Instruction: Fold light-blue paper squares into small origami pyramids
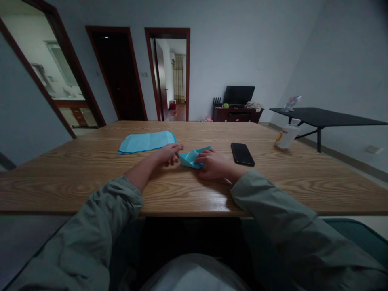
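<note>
A light blue folded paper boat (190, 159) sits on the wooden table between my hands, its middle peak standing up and one far edge rising to the right. My right hand (214, 163) is closed on the boat's right end, with fingertips over its side and inside fold. At the left tip, my left hand (170, 154) has its fingers bent around the paper's end; the exact contact there is small and dim. To the left, beyond my left wrist, lie light blue paper sheets (147, 142) in a flat stack.
Right of my right hand lies a black smartphone (242, 154). Farther right stands a white container (286, 136) with an orange mark. The wooden tabletop (188, 198) ends close to my body. Behind it on the right is a black table (327, 117) holding a clear plastic item.
</note>
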